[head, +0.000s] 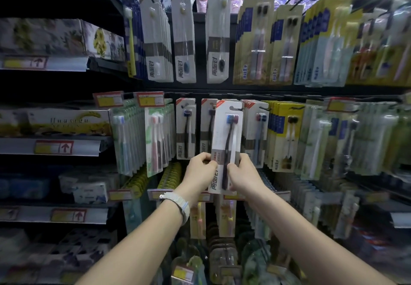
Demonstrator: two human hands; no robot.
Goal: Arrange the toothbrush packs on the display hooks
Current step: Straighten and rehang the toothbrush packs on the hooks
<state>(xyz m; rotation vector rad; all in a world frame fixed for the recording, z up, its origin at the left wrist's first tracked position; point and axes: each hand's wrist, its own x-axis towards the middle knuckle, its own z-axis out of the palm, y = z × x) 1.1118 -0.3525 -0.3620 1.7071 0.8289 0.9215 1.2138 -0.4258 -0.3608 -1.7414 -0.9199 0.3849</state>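
Observation:
A white toothbrush pack [226,133] with two brushes, one dark and one white, stands upright in front of the middle row of hooks. My left hand [200,172] grips its lower left edge and my right hand [243,173] grips its lower right edge. The pack's hang hole at the top sits level with a hook between a white pack row [205,126] on the left and another white row [254,129] on the right. Whether the hole is on the hook I cannot tell.
Rows of hanging toothbrush packs fill the rack above [219,35], to the right [287,135] and below [226,215]. Green packs [155,138] hang to the left. Shelves with boxed goods [66,122] and red price tags [151,99] lie at the left.

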